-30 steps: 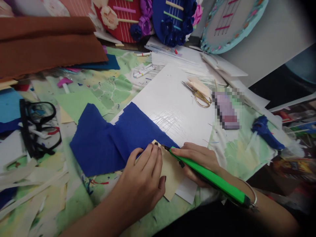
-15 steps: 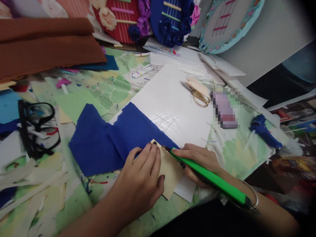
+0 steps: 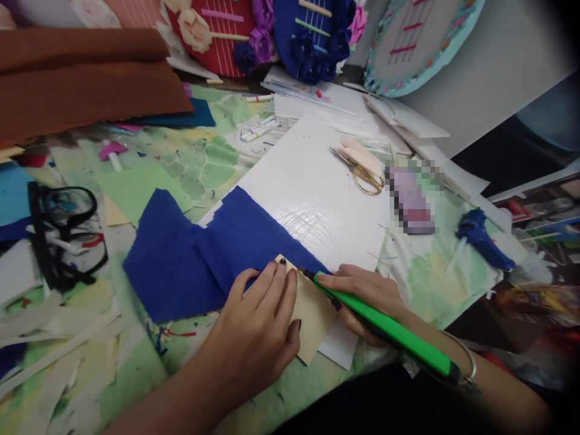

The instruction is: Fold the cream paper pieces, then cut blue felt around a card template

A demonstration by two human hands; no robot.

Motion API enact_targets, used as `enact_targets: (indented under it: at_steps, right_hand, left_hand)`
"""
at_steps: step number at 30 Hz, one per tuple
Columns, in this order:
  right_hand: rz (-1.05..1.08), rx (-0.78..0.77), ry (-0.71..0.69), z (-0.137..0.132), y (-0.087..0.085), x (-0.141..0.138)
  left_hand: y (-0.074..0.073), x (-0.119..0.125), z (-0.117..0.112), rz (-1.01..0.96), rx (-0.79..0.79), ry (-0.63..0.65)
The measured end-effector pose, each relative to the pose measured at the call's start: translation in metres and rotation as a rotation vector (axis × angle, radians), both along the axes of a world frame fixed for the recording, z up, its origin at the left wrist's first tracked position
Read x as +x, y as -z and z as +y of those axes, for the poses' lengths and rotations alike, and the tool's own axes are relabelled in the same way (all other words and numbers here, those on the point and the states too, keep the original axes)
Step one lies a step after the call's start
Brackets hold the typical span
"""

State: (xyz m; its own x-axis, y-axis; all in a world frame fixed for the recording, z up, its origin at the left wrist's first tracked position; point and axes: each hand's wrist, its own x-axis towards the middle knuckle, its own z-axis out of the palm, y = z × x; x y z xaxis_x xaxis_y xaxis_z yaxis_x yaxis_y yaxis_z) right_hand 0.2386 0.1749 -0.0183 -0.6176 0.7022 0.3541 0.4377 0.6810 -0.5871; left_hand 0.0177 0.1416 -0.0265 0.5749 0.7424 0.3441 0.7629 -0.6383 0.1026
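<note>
My right hand [image 3: 369, 296] is wrapped round a green utility knife [image 3: 389, 323], whose blade tip touches the edge of a pale yellow paper piece [image 3: 315, 320]. Fingers stretched out, my left hand [image 3: 260, 326] presses that paper down from the left. Beneath both lies blue crepe paper [image 3: 181, 260], spread over a white board [image 3: 317, 163] with many scratch lines. A white paper piece [image 3: 342, 344] pokes out below the yellow one. Part of the yellow paper is hidden under my left fingers.
Gold-handled scissors [image 3: 362, 175] lie on the board near a blurred-out phone-like object [image 3: 410, 199]. A blue glue gun [image 3: 484, 238] is at the right. Black glasses [image 3: 67, 235] and paper strips [image 3: 58, 338] lie left. Brown crepe paper [image 3: 90, 90] and decorated guitar shapes [image 3: 310, 42] are behind.
The view has shifted very slightly. Both hands, the utility knife and the papers stay almost exactly where they were.
</note>
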Motion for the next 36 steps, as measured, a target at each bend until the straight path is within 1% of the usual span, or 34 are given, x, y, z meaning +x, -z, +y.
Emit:
enact_targets:
  at_steps: [9, 14, 21, 27, 31, 36]
  right_hand:
    - [0.012, -0.019, -0.005, -0.003, 0.006, 0.006]
    - [0.005, -0.008, 0.012, -0.005, 0.005, 0.007]
    - [0.001, -0.046, 0.021, -0.008, 0.007, 0.012]
    - [0.021, -0.046, 0.035, -0.012, 0.008, 0.015]
    - [0.019, -0.063, 0.026, -0.013, 0.008, 0.017]
    - [0.01, -0.044, 0.014, -0.015, 0.005, 0.018]
  left_hand:
    - [0.0, 0.001, 0.001, 0.001, -0.001, 0.002]
    - [0.0, 0.001, 0.0, -0.002, 0.0, 0.002]
    - [-0.001, 0.001, 0.0, -0.011, 0.012, -0.003]
    - [0.0, 0.001, 0.0, -0.004, 0.014, -0.002]
    - [-0.001, 0.001, 0.001, -0.002, 0.013, 0.005]
    - [-0.001, 0.0, 0.0, -0.003, 0.018, 0.008]
